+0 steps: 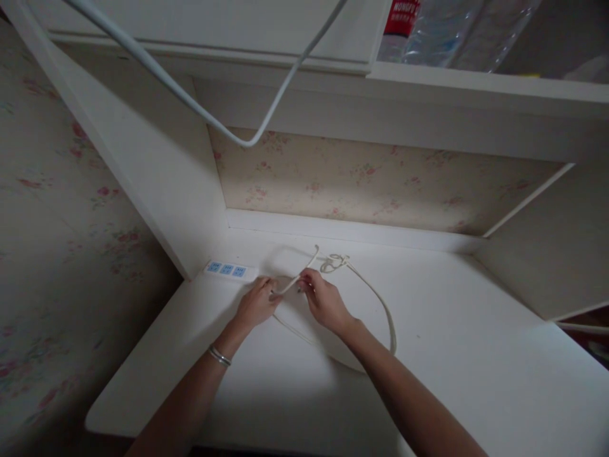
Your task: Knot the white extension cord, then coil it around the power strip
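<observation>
A thin off-white cord (391,320) lies in a wide loop on the white desk, with a small tangle near the back. My left hand (257,302) is closed on one part of it, close to a white power strip (227,269) with blue sockets. Opposite, my right hand (327,302) pinches the cord with thumb and fingers. A short stretch runs between both hands, and a bent piece sticks up past the right fingers. Something small and dark shows under the right fingertips, too small to make out. A silvery bracelet (219,355) circles my left wrist.
The white desk (457,362) has side panels left and right and a floral wall behind. Overhead, a thick pale cable (245,143) hangs down in front of a cabinet (214,25). Clear plastic bottles (442,32) stand on the upper right shelf.
</observation>
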Demonstrator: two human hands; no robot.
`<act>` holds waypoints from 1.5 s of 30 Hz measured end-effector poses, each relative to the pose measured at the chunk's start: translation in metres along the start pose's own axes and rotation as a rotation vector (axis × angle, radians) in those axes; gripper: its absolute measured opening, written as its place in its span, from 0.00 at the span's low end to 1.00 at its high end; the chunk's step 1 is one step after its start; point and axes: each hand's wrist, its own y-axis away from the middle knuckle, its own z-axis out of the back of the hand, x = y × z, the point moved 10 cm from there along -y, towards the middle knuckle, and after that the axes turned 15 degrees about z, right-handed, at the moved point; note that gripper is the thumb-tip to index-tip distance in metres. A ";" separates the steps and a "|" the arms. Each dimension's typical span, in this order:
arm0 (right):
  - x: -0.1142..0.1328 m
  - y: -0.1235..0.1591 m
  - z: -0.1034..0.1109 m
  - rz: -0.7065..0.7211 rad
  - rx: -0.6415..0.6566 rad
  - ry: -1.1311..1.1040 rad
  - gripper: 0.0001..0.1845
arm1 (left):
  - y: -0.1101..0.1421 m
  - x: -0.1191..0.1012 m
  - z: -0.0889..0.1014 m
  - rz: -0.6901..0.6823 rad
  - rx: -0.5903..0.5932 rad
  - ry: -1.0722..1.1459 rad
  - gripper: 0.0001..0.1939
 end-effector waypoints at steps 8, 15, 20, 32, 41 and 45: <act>-0.022 -0.038 -0.066 -0.005 0.275 0.073 0.20 | -0.006 0.016 -0.002 0.188 -0.050 -0.034 0.20; -0.019 -0.050 -0.121 0.040 0.466 0.166 0.16 | -0.006 0.026 -0.003 0.224 -0.076 -0.024 0.17; -0.012 -0.051 -0.115 0.061 0.471 0.200 0.18 | -0.004 0.028 0.000 0.234 -0.096 -0.015 0.21; -0.110 -0.014 0.104 -0.321 0.084 0.322 0.28 | -0.006 0.018 0.010 0.111 -0.127 0.023 0.28; -0.166 0.080 0.220 -0.544 -0.118 0.150 0.23 | -0.002 0.010 0.012 0.074 -0.252 -0.066 0.21; -0.149 0.090 0.187 -0.602 0.005 -0.137 0.26 | 0.001 -0.021 0.011 -0.012 -0.254 -0.051 0.12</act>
